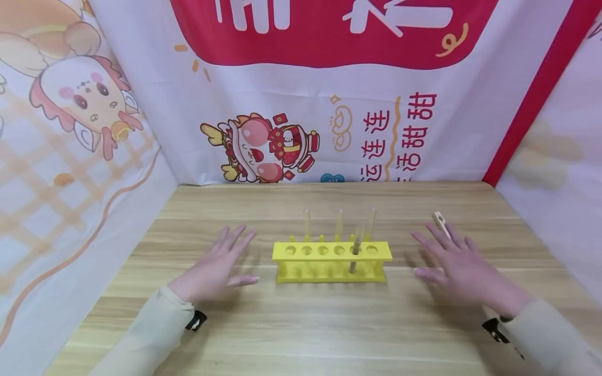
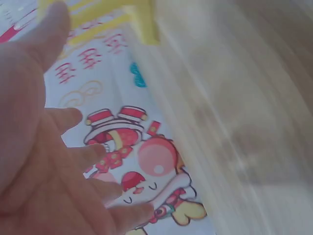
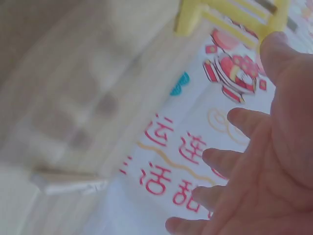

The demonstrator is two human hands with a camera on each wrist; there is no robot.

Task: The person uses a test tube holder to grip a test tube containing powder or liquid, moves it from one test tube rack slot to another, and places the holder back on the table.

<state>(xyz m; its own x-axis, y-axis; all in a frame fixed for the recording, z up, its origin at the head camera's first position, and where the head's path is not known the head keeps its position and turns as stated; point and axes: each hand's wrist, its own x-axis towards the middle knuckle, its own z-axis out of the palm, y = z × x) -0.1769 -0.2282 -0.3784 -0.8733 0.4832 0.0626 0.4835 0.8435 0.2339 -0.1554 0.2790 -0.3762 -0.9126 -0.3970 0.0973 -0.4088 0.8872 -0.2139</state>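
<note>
A yellow test tube rack (image 1: 331, 251) stands mid-table in the head view. One clear test tube (image 1: 359, 237) is in its fifth hole, tilted a little, with its lower end looking dark. Behind the holes, three clear tubes (image 1: 339, 224) rise along the row of pegs. To the left of the rack, my left hand (image 1: 211, 269) is spread, its fingers extended and holding nothing. My right hand (image 1: 463, 269) is likewise spread on the rack's right side, also holding nothing. Just beyond its fingers lies a small wooden clamp (image 1: 441, 222), partly covered by the hand.
The wood-grain table (image 1: 324, 324) ends at a printed cloth backdrop (image 1: 291, 94). Cloth side walls (image 1: 70, 172) flank the table on the left and right. Each wrist wears a dark strap (image 1: 196, 320).
</note>
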